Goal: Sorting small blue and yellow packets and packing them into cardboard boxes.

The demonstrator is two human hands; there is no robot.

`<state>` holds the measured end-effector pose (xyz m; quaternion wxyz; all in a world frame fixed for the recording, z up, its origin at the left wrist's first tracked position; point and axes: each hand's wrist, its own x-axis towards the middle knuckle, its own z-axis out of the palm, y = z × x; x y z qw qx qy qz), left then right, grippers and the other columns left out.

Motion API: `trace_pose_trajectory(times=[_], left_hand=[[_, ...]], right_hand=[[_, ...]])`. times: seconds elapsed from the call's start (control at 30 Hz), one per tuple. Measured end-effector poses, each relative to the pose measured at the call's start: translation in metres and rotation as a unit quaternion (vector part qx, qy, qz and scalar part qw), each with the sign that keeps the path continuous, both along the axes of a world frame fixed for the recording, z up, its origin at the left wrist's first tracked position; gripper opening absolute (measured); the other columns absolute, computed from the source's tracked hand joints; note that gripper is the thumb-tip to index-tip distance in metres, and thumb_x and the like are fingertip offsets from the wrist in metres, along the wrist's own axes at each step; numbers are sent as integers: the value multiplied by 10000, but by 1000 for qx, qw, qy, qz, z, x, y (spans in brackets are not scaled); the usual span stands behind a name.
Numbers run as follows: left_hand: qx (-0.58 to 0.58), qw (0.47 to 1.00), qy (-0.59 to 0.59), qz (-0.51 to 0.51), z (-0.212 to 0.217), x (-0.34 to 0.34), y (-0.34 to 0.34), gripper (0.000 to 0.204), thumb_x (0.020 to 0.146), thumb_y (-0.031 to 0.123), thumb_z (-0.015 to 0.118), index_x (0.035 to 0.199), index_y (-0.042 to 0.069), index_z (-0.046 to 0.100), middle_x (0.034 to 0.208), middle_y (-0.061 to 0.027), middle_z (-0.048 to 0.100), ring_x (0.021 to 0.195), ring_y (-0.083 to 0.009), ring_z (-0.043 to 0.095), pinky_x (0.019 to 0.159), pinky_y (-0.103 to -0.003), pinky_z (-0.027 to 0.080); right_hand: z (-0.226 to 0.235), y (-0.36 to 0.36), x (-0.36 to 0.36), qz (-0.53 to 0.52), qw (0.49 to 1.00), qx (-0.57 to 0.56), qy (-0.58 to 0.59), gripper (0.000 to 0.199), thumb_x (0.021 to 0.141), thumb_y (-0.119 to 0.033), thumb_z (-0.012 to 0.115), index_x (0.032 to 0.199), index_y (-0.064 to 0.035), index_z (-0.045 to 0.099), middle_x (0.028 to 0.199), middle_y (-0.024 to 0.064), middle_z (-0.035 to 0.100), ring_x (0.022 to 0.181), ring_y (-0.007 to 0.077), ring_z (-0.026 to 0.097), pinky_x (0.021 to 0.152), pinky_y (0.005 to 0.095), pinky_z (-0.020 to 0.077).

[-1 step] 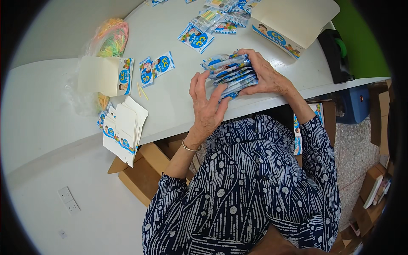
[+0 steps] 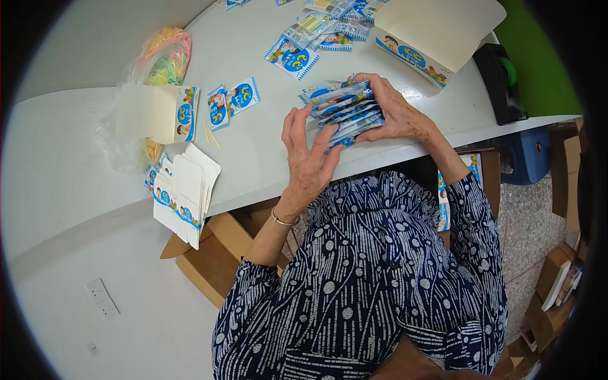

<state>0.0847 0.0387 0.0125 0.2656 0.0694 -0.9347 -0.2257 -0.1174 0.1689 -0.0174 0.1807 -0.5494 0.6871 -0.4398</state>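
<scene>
A row of small blue-and-white packets [image 2: 345, 109] stands on edge, pressed together, near the table's front edge. My right hand [image 2: 399, 111] is wrapped round the row's right end, thumb at the near side and fingers over the far side. At the left end, my left hand [image 2: 307, 149] is curved with fingertips and thumb against the packets. Loose flat packets [image 2: 291, 57] lie beyond the row. Two more packets [image 2: 233, 101] overlap to the left. A white open carton [image 2: 415, 60] with a printed blue front stands at the far right.
Left on the table are a second open carton [image 2: 185, 114], a stack of flat cartons [image 2: 183, 193] overhanging the edge, and a plastic bag of coloured sticks [image 2: 170, 60]. Two thin sticks [image 2: 212, 136] lie nearby. A black tape dispenser [image 2: 500, 82] stands right. Below is a cardboard box [image 2: 212, 259].
</scene>
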Motion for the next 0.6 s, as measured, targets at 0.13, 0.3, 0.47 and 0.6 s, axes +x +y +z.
trace_pose_trajectory(times=[0.13,0.3,0.47,0.6], left_hand=[[-21,1000,4,-10,-1,0,-1,397,701,40,749,1082,101,651,1430,-210,360,1326,-465,294,1062,-539,320],[-21,1000,2,-17,-1,0,-1,388,706,23,734,1075,104,644,1427,-212,370,1329,-468,286,1065,-534,318],[-34,999,1,-20,2,0,-1,378,707,14,727,1067,97,644,1426,-202,381,1332,-465,281,1066,-526,317],[-47,999,-12,-24,-2,2,-1,361,725,44,749,1070,107,665,1419,-182,404,1352,-439,269,1080,-512,302]], right_hand=[[2,-1,-1,6,1000,1,-8,1033,539,-401,888,1362,-82,351,1336,195,462,1253,407,417,1077,460,343],[-1,-1,-3,10,1000,21,14,1095,543,-452,880,1392,-49,319,1359,164,440,1288,352,406,1095,429,334],[1,0,-3,10,1000,24,16,1109,542,-451,880,1402,-44,311,1348,168,448,1283,357,413,1086,428,345],[-2,0,-2,5,1000,20,18,1118,535,-439,884,1411,-51,309,1341,170,451,1282,357,416,1086,426,346]])
